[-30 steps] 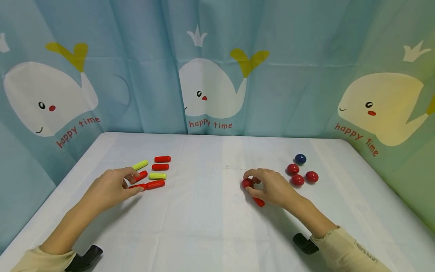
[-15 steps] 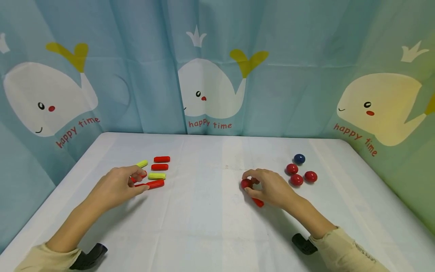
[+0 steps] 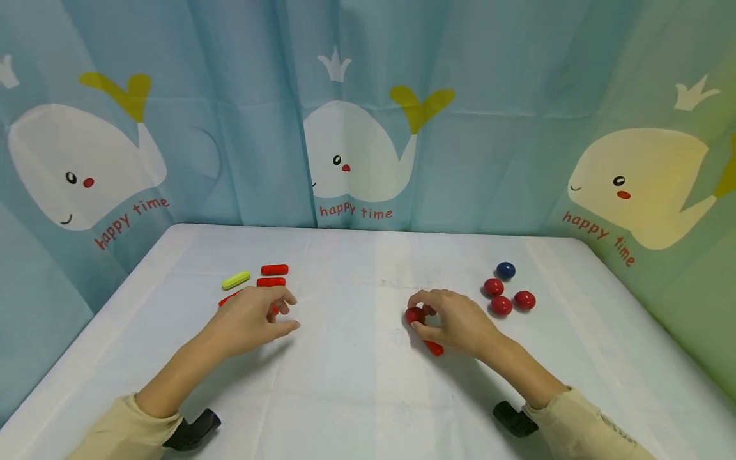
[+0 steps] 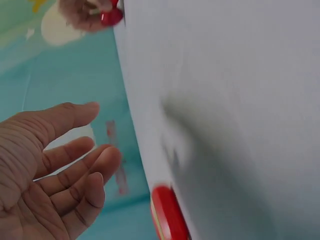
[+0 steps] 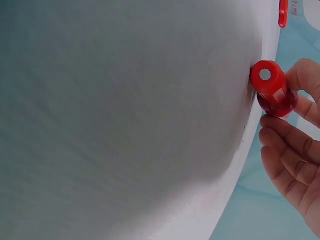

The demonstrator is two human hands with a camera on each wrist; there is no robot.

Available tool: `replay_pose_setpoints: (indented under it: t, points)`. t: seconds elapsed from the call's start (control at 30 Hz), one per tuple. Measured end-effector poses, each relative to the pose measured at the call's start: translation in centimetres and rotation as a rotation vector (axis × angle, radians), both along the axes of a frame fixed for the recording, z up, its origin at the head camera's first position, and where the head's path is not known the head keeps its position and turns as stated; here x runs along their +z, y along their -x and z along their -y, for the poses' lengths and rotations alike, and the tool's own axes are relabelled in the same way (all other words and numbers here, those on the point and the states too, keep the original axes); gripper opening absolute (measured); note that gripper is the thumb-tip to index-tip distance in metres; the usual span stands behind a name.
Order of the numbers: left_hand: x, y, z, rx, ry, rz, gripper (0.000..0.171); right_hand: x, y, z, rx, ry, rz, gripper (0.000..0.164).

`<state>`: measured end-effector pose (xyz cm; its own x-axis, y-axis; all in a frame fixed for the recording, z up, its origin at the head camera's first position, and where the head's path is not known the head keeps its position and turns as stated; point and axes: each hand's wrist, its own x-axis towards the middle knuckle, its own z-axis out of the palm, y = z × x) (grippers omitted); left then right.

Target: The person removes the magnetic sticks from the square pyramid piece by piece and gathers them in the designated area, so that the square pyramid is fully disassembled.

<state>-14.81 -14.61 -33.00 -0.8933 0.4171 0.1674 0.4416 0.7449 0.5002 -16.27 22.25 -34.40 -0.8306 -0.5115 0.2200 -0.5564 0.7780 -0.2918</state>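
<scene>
In the head view my left hand [image 3: 247, 322] is over the group of short sticks at left, thumb and fingers apart. The left wrist view shows nothing between its fingers [image 4: 75, 165]; a red stick [image 4: 169, 215] lies below. My right hand [image 3: 460, 324] pinches a glossy dark red ball [image 3: 414, 315] on the table, between thumb and fingertips. Against that ball sits a red stick [image 3: 434, 348], slanting toward me. In the right wrist view this stick's end [image 5: 266, 76] shows a pale round disc, with the ball [image 5: 279, 107] just behind it.
A yellow-green stick [image 3: 236, 280] and red sticks [image 3: 275, 269] lie at left, some partly hidden by the left hand. Several red balls [image 3: 501, 306] and a dark blue ball [image 3: 506, 271] stand at right. A whale-print curtain [image 3: 362, 153] hangs behind the white table [image 3: 345, 383].
My left hand has moved right and slightly toward me, away from the sticks at its fingertips, covering others. The right hand keeps its pinch on the ball, nearly unmoved.
</scene>
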Motion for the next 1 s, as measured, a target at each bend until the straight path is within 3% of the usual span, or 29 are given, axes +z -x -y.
replay_pose_setpoints:
  t: [0.3, 0.53, 0.77, 1.0]
  points:
    - [-0.5, -0.1, -6.1, -0.149, 0.014, 0.055, 0.029, 0.3, -1.1, 0.8, 0.001, 0.129, 0.016, 0.026]
    - [-1.1, -0.1, -9.4, -0.201, -0.007, 0.117, 0.033, 0.5, -2.2, 2.0, 0.005, 0.271, -0.015, 0.027]
    - [-1.5, -0.7, -10.8, -0.239, -0.208, 0.214, 0.037, 1.0, -3.2, 3.4, -0.015, 0.384, -0.086, 0.025]
    - [-1.6, -1.2, -11.8, -0.291, -0.438, 0.323, 0.018, 1.3, -4.1, 4.1, -0.046, 0.432, -0.119, 0.028]
